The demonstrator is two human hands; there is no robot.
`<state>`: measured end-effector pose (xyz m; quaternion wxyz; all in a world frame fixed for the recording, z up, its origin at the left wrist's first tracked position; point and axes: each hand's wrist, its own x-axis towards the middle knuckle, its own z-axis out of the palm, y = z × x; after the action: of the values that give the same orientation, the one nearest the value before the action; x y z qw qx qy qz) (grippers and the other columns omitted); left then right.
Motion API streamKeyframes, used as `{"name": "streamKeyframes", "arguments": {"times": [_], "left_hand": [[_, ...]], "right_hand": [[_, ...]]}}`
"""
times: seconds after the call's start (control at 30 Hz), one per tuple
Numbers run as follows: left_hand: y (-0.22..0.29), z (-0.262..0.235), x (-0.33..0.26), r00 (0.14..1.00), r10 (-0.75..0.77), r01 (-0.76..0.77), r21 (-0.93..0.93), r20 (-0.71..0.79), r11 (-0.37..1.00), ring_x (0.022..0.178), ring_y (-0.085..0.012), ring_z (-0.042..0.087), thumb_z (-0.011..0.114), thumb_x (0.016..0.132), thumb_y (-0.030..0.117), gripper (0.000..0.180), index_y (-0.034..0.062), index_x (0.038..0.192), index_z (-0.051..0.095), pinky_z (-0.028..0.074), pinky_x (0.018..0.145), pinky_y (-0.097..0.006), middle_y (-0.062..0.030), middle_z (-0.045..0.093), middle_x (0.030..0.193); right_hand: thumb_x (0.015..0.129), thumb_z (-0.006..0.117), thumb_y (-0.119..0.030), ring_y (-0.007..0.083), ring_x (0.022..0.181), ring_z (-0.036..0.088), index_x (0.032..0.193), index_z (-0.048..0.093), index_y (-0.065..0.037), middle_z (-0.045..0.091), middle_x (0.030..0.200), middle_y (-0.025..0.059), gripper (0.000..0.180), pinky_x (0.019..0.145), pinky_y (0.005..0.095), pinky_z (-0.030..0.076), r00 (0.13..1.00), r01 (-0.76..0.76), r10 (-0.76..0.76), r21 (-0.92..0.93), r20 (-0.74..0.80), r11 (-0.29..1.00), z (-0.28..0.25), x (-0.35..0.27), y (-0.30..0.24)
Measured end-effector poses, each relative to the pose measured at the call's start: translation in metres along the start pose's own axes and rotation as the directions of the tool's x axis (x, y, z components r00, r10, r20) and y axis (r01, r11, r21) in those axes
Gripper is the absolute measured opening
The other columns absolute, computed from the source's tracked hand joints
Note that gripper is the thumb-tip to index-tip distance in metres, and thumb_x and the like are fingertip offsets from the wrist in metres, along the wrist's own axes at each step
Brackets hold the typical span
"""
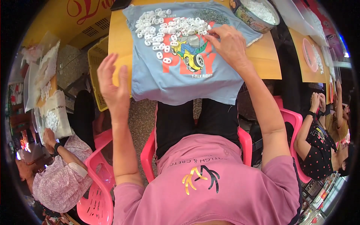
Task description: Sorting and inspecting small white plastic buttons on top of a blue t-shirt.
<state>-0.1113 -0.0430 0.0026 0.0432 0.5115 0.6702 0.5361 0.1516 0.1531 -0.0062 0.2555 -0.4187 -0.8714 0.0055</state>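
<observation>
A loose heap of small white oval plastic pieces [150, 27], each with two holes, lies on a light blue printed cloth [153, 84]. At the heap's right edge, my right hand [229, 42] has thumb and fingertips closed at one white two-holed piece [204, 32]. Just behind that hand is a pile of tiny grey pieces [212, 16], too small to make out. My left hand [113, 83] is raised off the cloth's left side, its fingers apart and nothing in them.
The cloth covers part of a yellow-orange table [120, 45] and hangs over its front edge. A round tin [255, 15] of white pieces stands at the back right. A yellow crate [98, 75] is left of the table. Other people sit on both sides, near pink chairs [99, 180].
</observation>
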Motion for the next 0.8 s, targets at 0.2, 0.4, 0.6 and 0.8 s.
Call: {"name": "streamKeyframes", "arguments": {"times": [0.2,0.4,0.6,0.8], "left_hand": [[0.042,0.042,-0.016,0.995,-0.026,0.047,-0.214,0.097,0.976,0.105,-0.0190,0.057,0.061,0.090,0.004,0.025,0.0017,0.116,0.062,0.048,0.085,-0.030,-0.0115,0.059,0.116],[0.061,0.083,-0.022,0.939,-0.139,0.287,-0.496,0.313,0.820,0.080,-0.0101,0.061,0.059,0.092,0.003,0.019,-0.0006,0.111,0.064,0.050,0.072,-0.024,-0.0056,0.065,0.093],[0.082,0.107,-0.013,0.901,-0.210,0.408,-0.574,0.380,0.710,0.076,-0.0068,0.060,0.062,0.093,0.007,0.018,-0.0008,0.108,0.064,0.049,0.066,-0.022,-0.0039,0.065,0.090],[0.076,0.114,-0.021,0.913,-0.155,0.362,-0.575,0.377,0.734,0.073,-0.0080,0.059,0.065,0.089,0.002,0.012,-0.0007,0.100,0.066,0.049,0.063,-0.023,-0.0038,0.062,0.086]], "right_hand": [[0.083,0.069,-0.026,0.0252,0.085,0.062,0.094,0.070,-0.007,0.068,0.090,0.0065,0.022,0.076,0.0358,0.048,0.998,-0.033,0.027,0.126,0.052,0.992,-0.004,-0.001,-0.003],[0.087,0.068,-0.026,0.0085,0.074,0.054,0.096,0.068,-0.005,0.065,0.084,-0.0002,0.022,0.068,0.0237,0.043,0.900,-0.424,0.209,0.659,0.383,0.621,-0.031,-0.014,-0.018],[0.089,0.069,-0.026,0.0037,0.071,0.048,0.096,0.067,-0.006,0.061,0.082,-0.0036,0.021,0.066,0.0192,0.039,0.799,-0.601,0.107,0.775,0.592,0.194,-0.047,-0.034,-0.028],[0.090,0.068,-0.026,0.0051,0.073,0.050,0.097,0.066,-0.004,0.061,0.084,-0.0021,0.024,0.067,0.0201,0.041,0.805,-0.593,0.105,0.800,0.584,0.095,-0.050,-0.050,-0.041]]}}
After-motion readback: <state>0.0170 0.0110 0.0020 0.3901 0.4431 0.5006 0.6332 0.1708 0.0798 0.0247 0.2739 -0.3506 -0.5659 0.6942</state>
